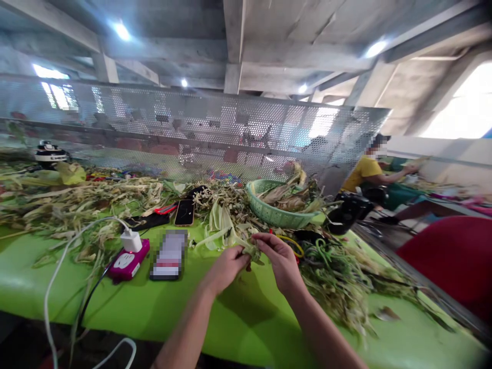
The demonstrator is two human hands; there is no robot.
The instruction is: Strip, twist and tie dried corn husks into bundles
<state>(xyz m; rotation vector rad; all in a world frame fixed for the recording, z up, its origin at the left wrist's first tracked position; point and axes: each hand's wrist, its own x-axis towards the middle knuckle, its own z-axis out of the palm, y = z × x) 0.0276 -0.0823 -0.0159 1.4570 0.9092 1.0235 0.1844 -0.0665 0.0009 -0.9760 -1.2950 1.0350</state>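
Over the green table [154,312]: pale leaf bundle [251,250], held between left hand [229,264] and right hand [282,256], fingers of both pinched on it. Basket [271,212] of dry leaves [282,198] stands beyond. Lit phone [169,254] lies flat to the left; leaf heap [338,287] to the right, spread on the table.

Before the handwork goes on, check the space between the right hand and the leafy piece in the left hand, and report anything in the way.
Nothing visible stands between them: the right hand has its fingertips right at the leafy piece in the left hand. The green basket stands beyond both hands.
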